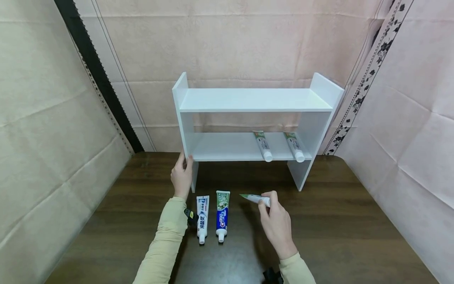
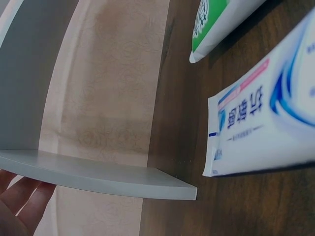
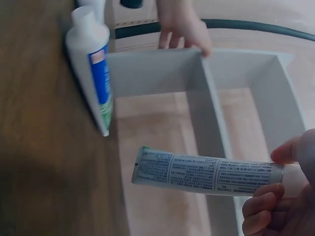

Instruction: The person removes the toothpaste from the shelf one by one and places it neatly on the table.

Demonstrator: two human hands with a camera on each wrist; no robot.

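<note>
A white two-tier shelf (image 1: 248,103) stands on the table. My left hand (image 1: 181,177) holds its left side panel, fingers along the outer face and thumb at the front edge near the lower board. In the left wrist view, fingers (image 2: 29,201) show against that panel. My right hand (image 1: 277,225) pinches a toothpaste tube (image 3: 206,172) by its cap end, thumb on one side and fingers on the other. The tube, with printed text facing the right wrist camera, is held above the table in front of the shelf, its flat green-tipped end pointing left.
Two toothpaste tubes lie on the lower board, one at mid-right (image 1: 262,145) and one farther right (image 1: 294,146), caps over the front edge. Between my arms on the table lie a white-and-blue tube (image 1: 202,217) and a green-and-blue tube (image 1: 222,215). Cloth walls surround the wooden table (image 1: 337,225).
</note>
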